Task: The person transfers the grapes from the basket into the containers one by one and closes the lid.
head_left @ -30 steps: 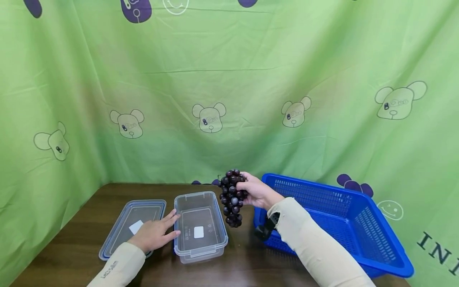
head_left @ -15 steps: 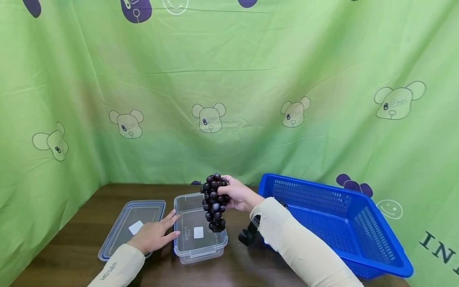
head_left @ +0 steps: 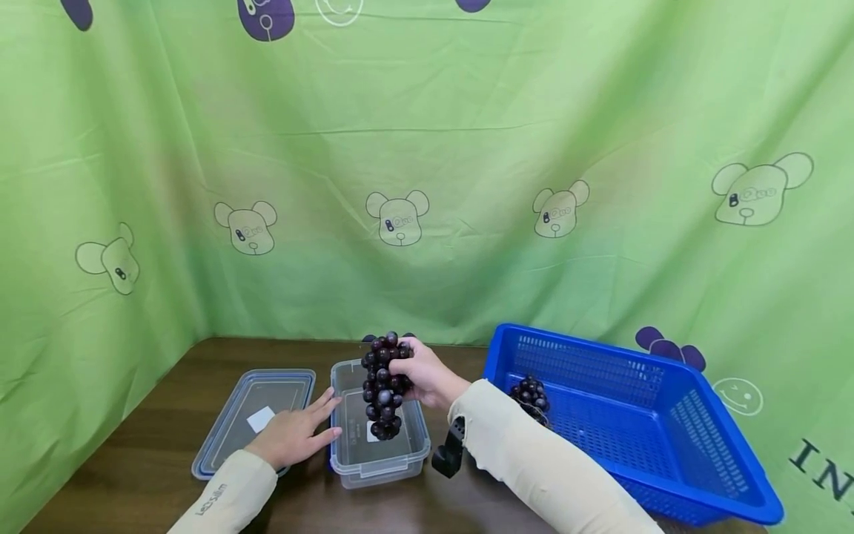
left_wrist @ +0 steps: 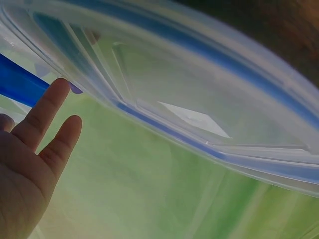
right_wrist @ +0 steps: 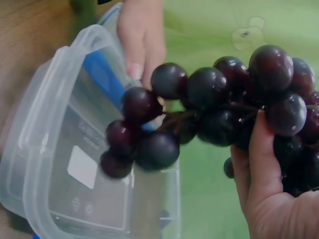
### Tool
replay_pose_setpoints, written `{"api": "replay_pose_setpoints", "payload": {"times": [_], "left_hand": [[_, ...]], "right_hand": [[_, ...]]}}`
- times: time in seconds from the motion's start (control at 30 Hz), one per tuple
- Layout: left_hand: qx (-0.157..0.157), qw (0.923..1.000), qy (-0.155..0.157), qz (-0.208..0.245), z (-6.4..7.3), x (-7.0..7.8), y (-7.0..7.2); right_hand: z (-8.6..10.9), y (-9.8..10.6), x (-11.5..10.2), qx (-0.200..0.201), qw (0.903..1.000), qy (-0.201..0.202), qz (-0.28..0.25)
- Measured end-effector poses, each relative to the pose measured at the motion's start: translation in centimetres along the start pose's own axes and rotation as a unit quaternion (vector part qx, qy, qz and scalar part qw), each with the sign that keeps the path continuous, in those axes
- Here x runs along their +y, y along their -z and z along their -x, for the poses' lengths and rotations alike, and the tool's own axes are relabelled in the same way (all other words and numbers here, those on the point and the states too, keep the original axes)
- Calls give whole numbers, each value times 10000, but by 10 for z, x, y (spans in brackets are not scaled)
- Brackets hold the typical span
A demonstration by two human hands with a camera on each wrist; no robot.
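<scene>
A bunch of dark purple grapes (head_left: pixel 383 393) hangs from my right hand (head_left: pixel 427 374), whose thumb and fingers grip it near the top. In the head view the bunch is over the clear plastic container (head_left: pixel 414 437), and in the right wrist view the grapes (right_wrist: pixel 159 147) stay above its rim. My left hand (head_left: pixel 296 434) has its fingers straight, with the fingertips at the container's left rim. Under that forearm lies the clear lid (head_left: pixel 230 426) with a blue seal and a white label, partly hidden by hand and sleeve.
On the right stands a blue plastic basket (head_left: pixel 640 437); a second bunch of grapes (head_left: pixel 530 393) lies in its left part, partly covered by my right sleeve. A green printed curtain (head_left: pixel 467 282) hangs behind the brown wooden table (head_left: pixel 167 408).
My right hand has carried the grapes leftward from beside the container to over it. The bunch in the basket has come into sight. My left hand keeps its place at the rim.
</scene>
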State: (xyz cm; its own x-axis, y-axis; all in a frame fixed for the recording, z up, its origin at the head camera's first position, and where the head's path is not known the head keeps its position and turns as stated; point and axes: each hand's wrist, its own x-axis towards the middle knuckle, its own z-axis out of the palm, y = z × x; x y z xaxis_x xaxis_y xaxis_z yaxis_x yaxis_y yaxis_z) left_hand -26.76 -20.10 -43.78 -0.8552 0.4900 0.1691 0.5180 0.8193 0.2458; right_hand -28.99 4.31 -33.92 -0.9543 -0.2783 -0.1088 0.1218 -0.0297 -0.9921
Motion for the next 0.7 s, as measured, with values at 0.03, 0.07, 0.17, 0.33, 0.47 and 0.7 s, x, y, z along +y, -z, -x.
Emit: {"api": "replay_pose_setpoints", "payload": {"times": [0.03, 0.07, 0.17, 0.33, 0.47, 0.7], "left_hand": [[1, 10000, 0, -11, 0, 0, 0], [-6, 10000, 2, -8, 0, 0, 1], [-34, 10000, 10, 6, 0, 1, 3], [-107, 9999, 53, 14, 0, 4, 6], [-115, 9999, 44, -10, 0, 4, 6], [-114, 9999, 47, 0, 0, 2, 4]], "right_hand": [[0, -1, 1, -7, 10000, 19, -8], [-1, -2, 3, -16, 10000, 50, -17], [-2, -3, 9, -49, 9999, 114, -51], [-4, -4, 24, -27, 9998, 100, -168], [-5, -4, 36, -36, 9995, -4, -318], [-5, -3, 49, 95, 9998, -159, -101]]}}
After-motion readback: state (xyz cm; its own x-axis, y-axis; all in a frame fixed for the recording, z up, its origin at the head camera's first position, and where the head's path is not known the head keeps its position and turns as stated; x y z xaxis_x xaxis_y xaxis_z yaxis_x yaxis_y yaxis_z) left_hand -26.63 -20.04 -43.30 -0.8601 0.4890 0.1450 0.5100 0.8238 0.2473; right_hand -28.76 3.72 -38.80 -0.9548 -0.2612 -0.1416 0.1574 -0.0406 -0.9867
